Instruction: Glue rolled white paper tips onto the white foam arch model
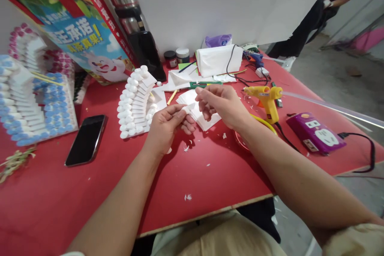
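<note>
— Where is the small white piece?
— At the fingertips of the left grip, pinched between thumb and forefinger, with the other fingers loosely curled below. It lies just off the middle of the scene.

— Which way does it point?
— The part I can see sticks out from the left fingertips toward the right grip, roughly crosswise to the person. The fingers cover the rest, so I wouldn't swear to its full long axis.

— And the right grip?
— It hangs just beside the piece, a little farther from the person, fingers bent and thumb toward the left. I can't tell whether anything thin sits between those fingertips. Either way, it looks apart from the piece.

— So that short gap is what counts?
— I'd say so: the left grip has the piece, and the right is close on its open side.

— What lies around them?
— Behind and below the hands, a stack of white cards on the red tabletop. Left of them, an arched white model stands near the left grip. On the other side, beyond the right forearm, is a yellow glue gun, nozzle toward the hands, with a purple power socket farther right.
</note>
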{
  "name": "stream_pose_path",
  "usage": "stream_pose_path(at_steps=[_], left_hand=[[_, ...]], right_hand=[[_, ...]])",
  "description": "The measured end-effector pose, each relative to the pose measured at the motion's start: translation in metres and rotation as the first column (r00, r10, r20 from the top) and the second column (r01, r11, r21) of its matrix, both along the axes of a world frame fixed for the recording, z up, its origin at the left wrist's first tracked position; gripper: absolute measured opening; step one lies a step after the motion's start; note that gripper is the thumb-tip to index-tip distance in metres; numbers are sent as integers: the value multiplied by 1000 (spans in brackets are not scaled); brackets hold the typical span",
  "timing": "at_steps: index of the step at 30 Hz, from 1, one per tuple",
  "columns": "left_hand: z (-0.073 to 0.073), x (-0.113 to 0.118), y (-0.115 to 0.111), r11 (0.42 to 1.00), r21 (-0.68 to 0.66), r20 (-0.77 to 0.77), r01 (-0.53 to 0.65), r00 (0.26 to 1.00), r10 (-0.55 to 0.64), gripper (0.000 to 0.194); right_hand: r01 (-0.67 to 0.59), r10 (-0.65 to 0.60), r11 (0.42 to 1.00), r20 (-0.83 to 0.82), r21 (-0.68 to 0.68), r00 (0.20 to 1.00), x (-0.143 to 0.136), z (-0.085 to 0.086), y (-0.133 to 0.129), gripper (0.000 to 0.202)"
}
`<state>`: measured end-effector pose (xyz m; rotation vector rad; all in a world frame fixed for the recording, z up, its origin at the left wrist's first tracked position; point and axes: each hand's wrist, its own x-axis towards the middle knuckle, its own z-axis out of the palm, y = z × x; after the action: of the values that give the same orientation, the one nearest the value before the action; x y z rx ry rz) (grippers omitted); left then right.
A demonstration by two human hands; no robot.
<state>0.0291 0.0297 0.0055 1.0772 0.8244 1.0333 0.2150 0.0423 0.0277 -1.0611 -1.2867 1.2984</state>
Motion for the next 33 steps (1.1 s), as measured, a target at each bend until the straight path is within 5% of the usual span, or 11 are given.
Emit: stream_pose_path(at_steps=[8, 20, 25, 33], left_hand=[[5, -11, 6, 965, -241, 217, 106, 975, -52, 15], [3, -9, 5, 991, -119, 47, 62, 997, -57, 24], [3, -8, 3, 997, -66, -39, 25, 999, -27, 30], [3, -8, 4, 996, -88, -11, 18, 1000, -19, 35]], right_hand=[[-72, 72, 997, 37, 4, 997, -10, 0, -3, 34], [-8, -108, 964, 418, 267, 902, -15, 0, -10, 10], [-13, -61, 982, 380, 190, 923, -12, 1, -11, 10], [-62, 64, 997, 72, -35, 995, -15, 5, -11, 10]])
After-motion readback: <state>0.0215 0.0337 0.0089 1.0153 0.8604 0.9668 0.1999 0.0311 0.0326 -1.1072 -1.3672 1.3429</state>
